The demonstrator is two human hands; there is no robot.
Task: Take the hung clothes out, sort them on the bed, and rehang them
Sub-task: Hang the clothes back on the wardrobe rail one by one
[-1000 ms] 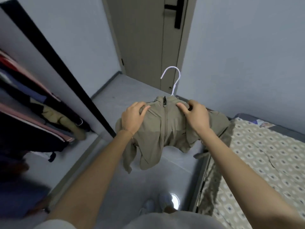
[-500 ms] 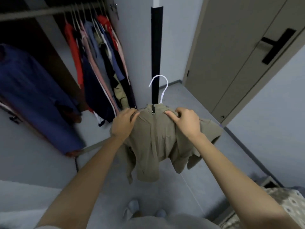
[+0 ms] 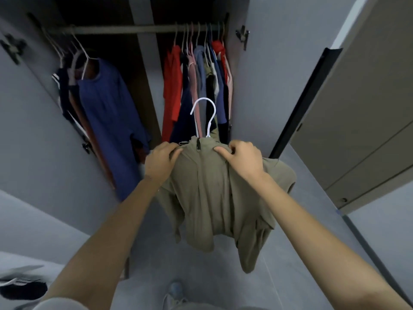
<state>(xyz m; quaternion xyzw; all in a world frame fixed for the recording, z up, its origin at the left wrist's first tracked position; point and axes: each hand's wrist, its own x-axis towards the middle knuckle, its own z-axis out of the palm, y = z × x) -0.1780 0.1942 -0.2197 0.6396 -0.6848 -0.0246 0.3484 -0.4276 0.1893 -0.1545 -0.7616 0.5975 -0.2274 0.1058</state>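
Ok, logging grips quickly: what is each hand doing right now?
Left hand: closed, gripping the jacket at one shoulder.
Right hand: closed, gripping the jacket at the other shoulder.

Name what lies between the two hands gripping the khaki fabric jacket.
Head view: between left hand and right hand, the khaki jacket's zipped collar, with a white hanger hook rising from it.

Left hand (image 3: 161,158) and right hand (image 3: 242,158) each grip a shoulder of an olive zip-front jacket (image 3: 214,198) on a white hanger (image 3: 204,115), held before the open wardrobe's rail (image 3: 134,29) of hung clothes (image 3: 197,86).
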